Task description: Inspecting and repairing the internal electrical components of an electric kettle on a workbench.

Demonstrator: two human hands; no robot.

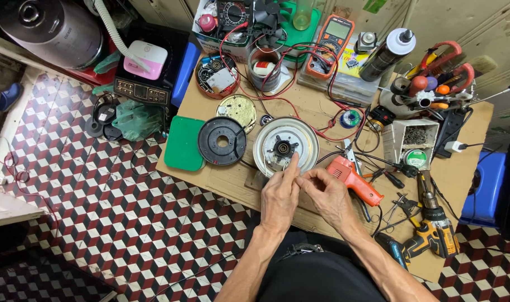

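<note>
The left hand [279,197] lies with its fingers stretched forward, not closed around anything, and its index fingertip touches the near rim of the round silver metal base of an appliance [285,145], which sits upside down on the brown cardboard-covered low table [221,179]. The right hand [326,194] is just beside the left one, with thumb and fingers pinched together at the near edge of the same base; what it pinches is too small to tell. In the middle of this base there is a black star-shaped part. Just to the right of the hands lies an orange soldering gun [354,178], and further right, near the table edge, a yellow and black cordless drill [434,228]. To the left of the base lies a black round plastic disc [222,141], and beyond it a green plastic lid [184,144].
</note>
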